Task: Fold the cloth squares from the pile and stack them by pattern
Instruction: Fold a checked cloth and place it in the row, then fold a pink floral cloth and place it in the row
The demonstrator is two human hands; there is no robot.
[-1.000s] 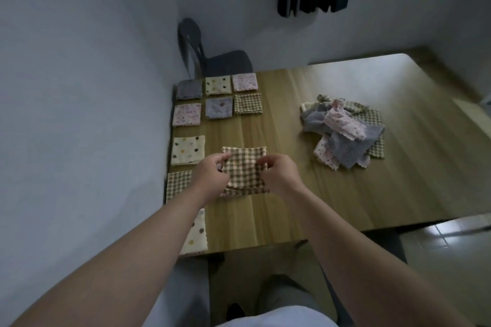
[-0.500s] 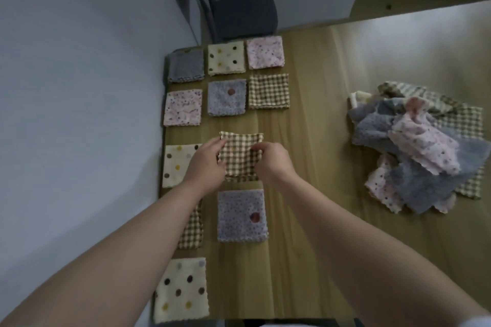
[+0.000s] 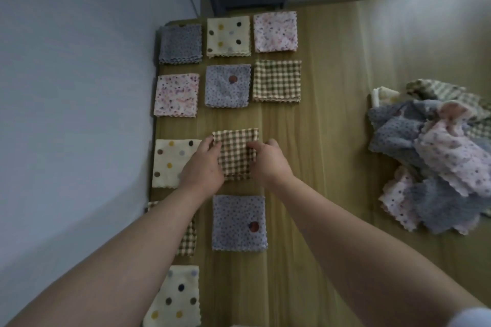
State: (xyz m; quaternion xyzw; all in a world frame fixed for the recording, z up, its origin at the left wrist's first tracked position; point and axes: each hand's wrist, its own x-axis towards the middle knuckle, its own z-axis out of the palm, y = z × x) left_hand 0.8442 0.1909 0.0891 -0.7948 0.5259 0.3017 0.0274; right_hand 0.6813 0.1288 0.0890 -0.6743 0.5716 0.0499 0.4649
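Head view showed your left hand (image 3: 203,164) and right hand (image 3: 268,162) pinching the side edges of the folded checked square (image 3: 236,151) on the table (image 3: 318,141), light, limp cloth that likely needed both edges held.

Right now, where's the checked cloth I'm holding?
Head view: checked cloth held between left hand and right hand, right of the cream polka-dot square, beyond the blue dotted square.
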